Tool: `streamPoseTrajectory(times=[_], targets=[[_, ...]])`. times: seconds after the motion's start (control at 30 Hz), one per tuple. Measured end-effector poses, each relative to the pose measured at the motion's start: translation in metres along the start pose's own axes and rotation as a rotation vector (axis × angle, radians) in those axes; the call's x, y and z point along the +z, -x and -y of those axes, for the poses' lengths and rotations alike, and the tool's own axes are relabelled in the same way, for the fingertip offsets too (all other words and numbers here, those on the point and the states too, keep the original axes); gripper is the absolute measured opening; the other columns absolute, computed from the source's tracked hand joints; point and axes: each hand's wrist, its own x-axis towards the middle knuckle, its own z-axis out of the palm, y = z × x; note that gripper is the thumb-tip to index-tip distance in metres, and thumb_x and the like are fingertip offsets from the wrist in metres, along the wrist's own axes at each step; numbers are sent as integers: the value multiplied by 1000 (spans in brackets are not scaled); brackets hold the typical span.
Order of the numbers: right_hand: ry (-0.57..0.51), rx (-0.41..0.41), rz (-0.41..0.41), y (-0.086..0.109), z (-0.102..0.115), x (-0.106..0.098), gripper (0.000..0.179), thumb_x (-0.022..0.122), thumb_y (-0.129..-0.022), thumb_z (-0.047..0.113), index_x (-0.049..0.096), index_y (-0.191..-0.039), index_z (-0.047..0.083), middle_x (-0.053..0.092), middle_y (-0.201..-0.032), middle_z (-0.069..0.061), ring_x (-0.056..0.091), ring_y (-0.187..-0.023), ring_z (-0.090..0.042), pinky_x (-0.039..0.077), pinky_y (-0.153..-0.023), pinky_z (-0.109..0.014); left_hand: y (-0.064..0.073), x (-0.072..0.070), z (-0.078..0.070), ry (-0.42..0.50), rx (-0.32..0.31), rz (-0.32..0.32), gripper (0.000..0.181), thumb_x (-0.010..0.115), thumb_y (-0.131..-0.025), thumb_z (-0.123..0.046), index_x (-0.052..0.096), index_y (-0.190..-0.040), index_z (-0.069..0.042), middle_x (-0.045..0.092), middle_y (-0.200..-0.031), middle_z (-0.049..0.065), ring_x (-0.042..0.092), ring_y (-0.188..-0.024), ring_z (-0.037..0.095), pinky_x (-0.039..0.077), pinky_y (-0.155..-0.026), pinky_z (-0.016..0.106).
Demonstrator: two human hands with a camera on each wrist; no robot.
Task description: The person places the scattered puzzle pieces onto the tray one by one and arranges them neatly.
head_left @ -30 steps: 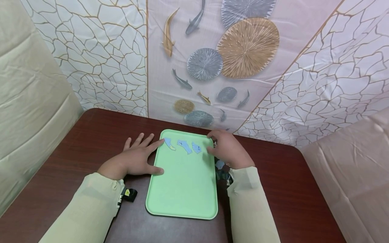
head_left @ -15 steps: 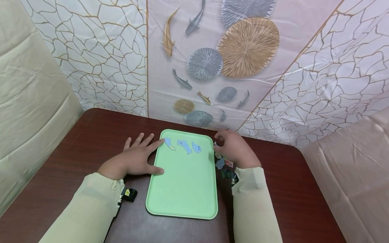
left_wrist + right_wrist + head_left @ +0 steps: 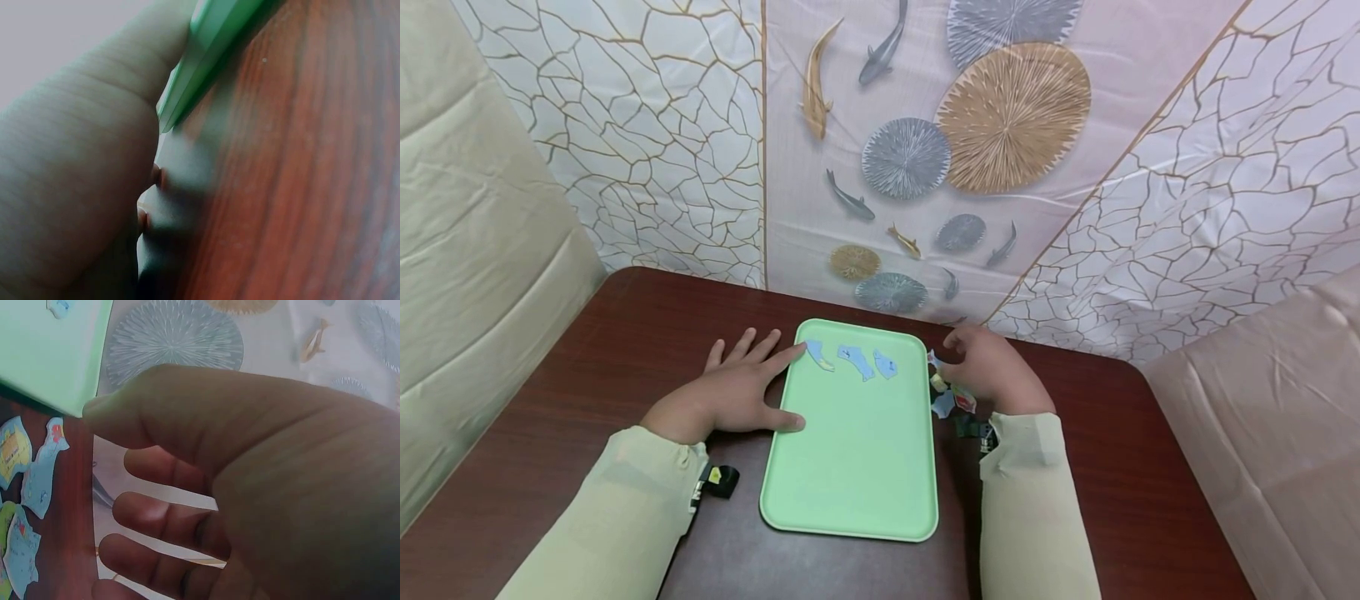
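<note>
A light green tray (image 3: 850, 467) lies on the table with three pale blue puzzle pieces in a row near its far end: a curved piece (image 3: 820, 357), a long one (image 3: 856, 363) and a small one (image 3: 885, 365). My left hand (image 3: 733, 392) rests spread at the tray's left side, index finger and thumb on the rim. Beside the right rim hovers my right hand (image 3: 996, 371), fingers loosely bent and thumb apart from them, nothing between them. Below it lie several loose puzzle pieces (image 3: 40, 469) with printed pictures, partly hidden by the hand in the head view.
The dark red-brown table (image 3: 1112, 483) extends to both sides of the tray. A patterned cloth (image 3: 700, 150) with fish and round leaf shapes hangs behind its far edge. Black wrist gear (image 3: 721, 481) shows at the left sleeve.
My right hand has moved right, off the tray's right rim to over the loose puzzle pieces, uncovering more of them. The left hand, tray and three pieces on it have stayed put.
</note>
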Motion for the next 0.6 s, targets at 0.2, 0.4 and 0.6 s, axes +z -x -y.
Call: streamPoseTrajectory(times=[0.2,0.4,0.6], targets=[[11,-10,-11,-2,-5,1,43,79,-102,24,72,-140,4,74,-139,-19,71,-127,-38,58,-109,-59,0,0,-1,4,-2,4,117,83,-88,-78,22,-181,-41,7,-191,15,-5,-176,51,-8,-132,81],[12,0,-20,-3,-7,4,42,78,-101,21,71,-139,4,74,-138,-20,71,-126,-39,58,-109,-59,0,-1,-1,4,-3,5,118,82,-88,-78,22,-181,-41,7,-191,15,-6,-176,51,-8,-132,82],[16,1,-35,-8,-11,9,40,78,-102,21,72,-137,4,75,-136,-19,71,-124,-38,58,-109,-59,1,-2,-1,5,-5,5,118,83,-88,-78,22,-181,-41,7,-191,15,-6,-176,51,-8,-132,82]])
